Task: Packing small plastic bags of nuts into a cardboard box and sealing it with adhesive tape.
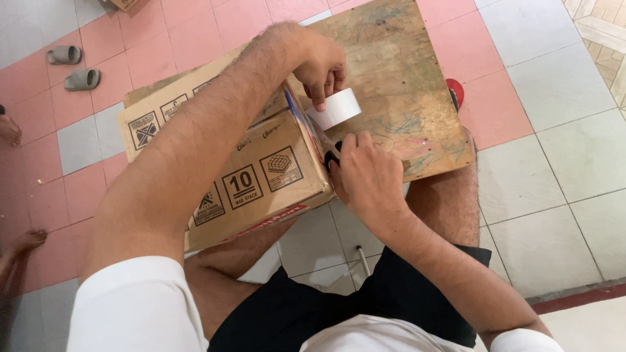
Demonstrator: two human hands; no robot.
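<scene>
My left hand (324,65) grips a roll of clear packing tape (338,108) just past the far end of a brown cardboard box (261,173). A strip of tape runs from the roll down along the box's end edge. My right hand (366,175) is closed on a black-handled tool (332,158), likely scissors, at the box's near corner where the tape strip ends. The box rests across my lap and on a worn wooden board (404,85).
The board lies on a pink and grey tiled floor (554,130). A red object (456,91) peeks from under the board's right edge. Grey slippers (73,68) lie at far left. Another person's bare feet (19,244) show at the left edge.
</scene>
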